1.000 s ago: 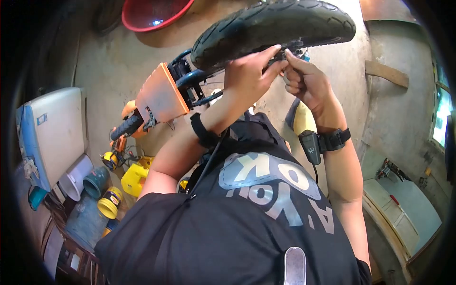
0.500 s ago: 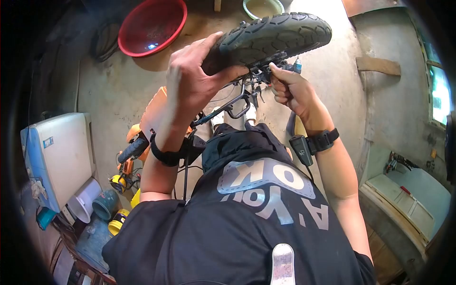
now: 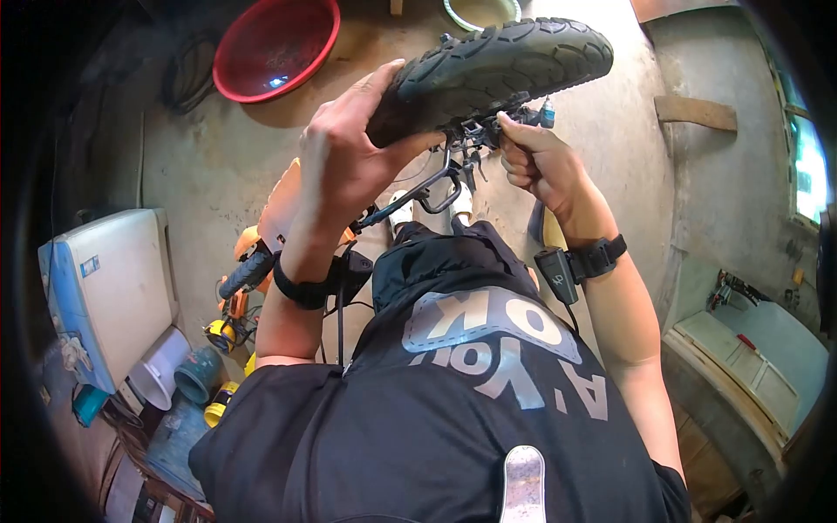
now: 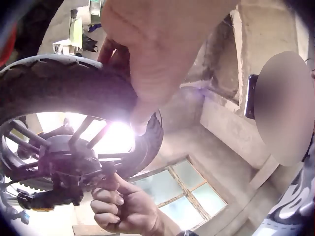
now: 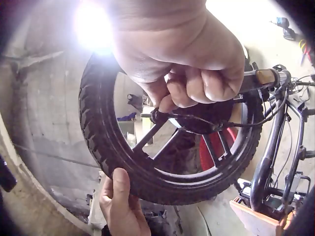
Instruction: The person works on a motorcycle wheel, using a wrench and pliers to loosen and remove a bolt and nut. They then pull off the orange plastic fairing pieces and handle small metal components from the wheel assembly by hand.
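A spoked wheel with a black treaded tyre (image 3: 497, 74) is raised in front of the person's chest, joined to a dark tubular frame (image 5: 266, 167). My left hand (image 3: 344, 148) grips the tyre's left side, its thumb (image 5: 120, 182) along the sidewall and the fingers round the tread. Beside the hub (image 4: 69, 152), my right hand (image 3: 542, 161) pinches a small black round part (image 5: 156, 116) between thumb and curled forefinger. A thin dark cable (image 5: 197, 119) runs from near this part across the hub. The other right-hand fingers are curled in.
A red basin (image 3: 277, 50) and a pale green-rimmed basin (image 3: 481, 10) lie on the floor ahead. An orange panel (image 3: 281, 205) is at the frame's left. Farther left are a white-and-blue box (image 3: 122, 279) and several buckets. A wooden board (image 3: 696, 113) lies at right.
My left hand has moved from the hub out to the tyre's left side and gripped it. The right hand keeps its pinch by the hub. The tyre shows a little lower and tilted differently.
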`<state>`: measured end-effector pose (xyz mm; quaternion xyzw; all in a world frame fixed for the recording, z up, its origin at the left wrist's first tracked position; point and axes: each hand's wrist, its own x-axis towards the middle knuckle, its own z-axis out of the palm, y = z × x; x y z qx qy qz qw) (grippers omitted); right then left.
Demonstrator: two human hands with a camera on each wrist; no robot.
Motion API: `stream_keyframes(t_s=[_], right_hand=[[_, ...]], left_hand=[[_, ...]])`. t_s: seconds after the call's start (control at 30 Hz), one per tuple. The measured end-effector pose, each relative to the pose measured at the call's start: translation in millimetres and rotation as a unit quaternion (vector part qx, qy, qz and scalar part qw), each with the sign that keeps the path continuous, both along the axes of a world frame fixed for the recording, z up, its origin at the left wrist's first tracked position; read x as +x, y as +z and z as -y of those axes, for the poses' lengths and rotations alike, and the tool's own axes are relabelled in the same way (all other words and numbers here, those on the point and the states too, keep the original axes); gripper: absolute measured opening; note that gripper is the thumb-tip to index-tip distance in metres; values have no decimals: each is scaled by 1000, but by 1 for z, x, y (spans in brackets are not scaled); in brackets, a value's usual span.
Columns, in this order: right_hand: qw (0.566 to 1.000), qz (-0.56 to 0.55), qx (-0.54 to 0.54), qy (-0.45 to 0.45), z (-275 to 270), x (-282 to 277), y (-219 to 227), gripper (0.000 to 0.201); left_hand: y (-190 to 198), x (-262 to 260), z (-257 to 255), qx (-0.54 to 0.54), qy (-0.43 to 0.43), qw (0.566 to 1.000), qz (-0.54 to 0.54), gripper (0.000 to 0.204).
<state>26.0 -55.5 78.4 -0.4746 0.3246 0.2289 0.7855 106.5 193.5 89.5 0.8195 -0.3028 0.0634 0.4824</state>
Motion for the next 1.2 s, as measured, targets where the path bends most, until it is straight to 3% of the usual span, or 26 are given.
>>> stream_keyframes(t_s=[0.17,0.27,0.33,0.37,0.4,0.43,0.47,0.6,0.67,0.83,0.9,1.1,1.2], right_hand=[[999,10,-49,5,-3,3,0,41],[999,17,-30,15,0,1,-2,41],[1000,18,-14,19,3,0,-4,41],[1000,17,2,20,4,-1,-5,41],[1000,16,0,23,5,-1,-5,41],[1000,10,5,17,5,0,-6,40],[1000,3,9,11,5,0,-6,40],[1000,-18,-21,9,2,1,-1,37],[1000,-10,-15,-4,2,0,-4,35],[1000,-19,-20,-3,6,0,-9,33],[999,-22,-23,-7,7,0,-10,33],[1000,-16,-8,-7,7,-1,-10,30],[1000,-10,-1,-19,7,-2,-11,28]], left_hand=[[4,2,5,7,-1,1000,7,73],[4,-8,11,-14,36,997,68,59],[4,-32,20,-90,90,966,226,43],[-19,-48,30,-170,41,968,178,31],[-22,-59,40,-170,45,968,177,31],[-22,-71,51,-167,26,984,-51,32],[-24,-80,57,-156,5,948,-278,34],[-61,-64,78,-127,68,965,-217,38],[-68,-58,89,-174,29,977,-123,43],[-80,-47,98,-186,21,975,-120,41],[-89,-44,98,-211,12,976,-57,39],[-78,-48,95,-197,2,972,-132,33],[-84,-43,100,-257,5,962,-89,29]])
